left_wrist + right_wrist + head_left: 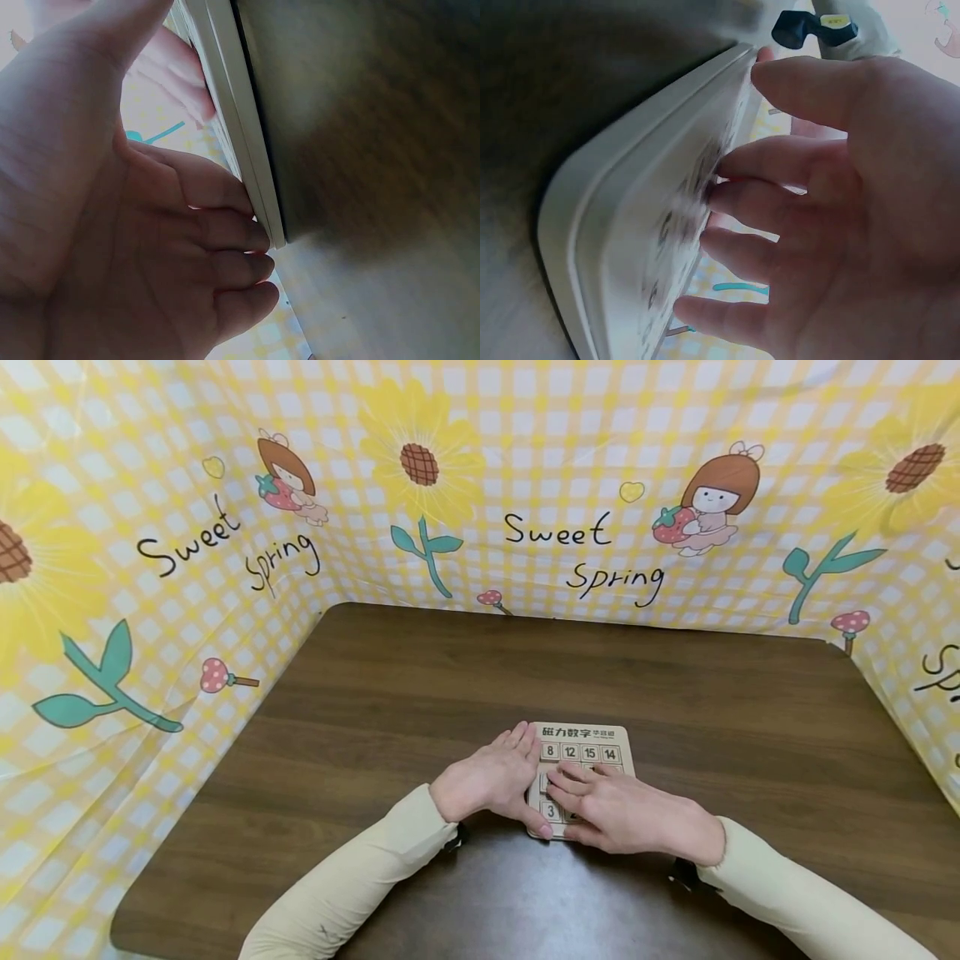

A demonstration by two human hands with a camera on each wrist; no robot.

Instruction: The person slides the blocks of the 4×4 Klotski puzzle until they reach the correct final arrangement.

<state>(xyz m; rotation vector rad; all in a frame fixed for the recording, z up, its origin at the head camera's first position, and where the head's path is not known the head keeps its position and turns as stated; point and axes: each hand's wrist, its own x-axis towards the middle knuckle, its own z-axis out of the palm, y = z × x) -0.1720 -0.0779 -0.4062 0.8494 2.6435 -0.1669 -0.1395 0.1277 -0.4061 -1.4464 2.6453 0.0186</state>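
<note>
A number sliding puzzle (pixel 581 732), pale with a printed title strip, lies flat on the table. Tiles 8, 12, 15 and 14 show in its top row, and a 3 at lower left. My left hand (pixel 491 779) rests along the puzzle's left side, fingers stretched toward the top corner and thumb at the bottom corner. In the left wrist view its fingertips (pixel 259 234) meet the board's edge. My right hand (pixel 626 810) lies over the lower and middle tiles, hiding several of them. Seen from the right wrist, its lightly bent fingertips (pixel 724 166) touch the tile face.
The dark brown wooden table (pixel 420 685) stretches around the puzzle on all sides. A yellow checked cloth (pixel 525 460) with flowers and printed words hangs behind it and along the left and right sides.
</note>
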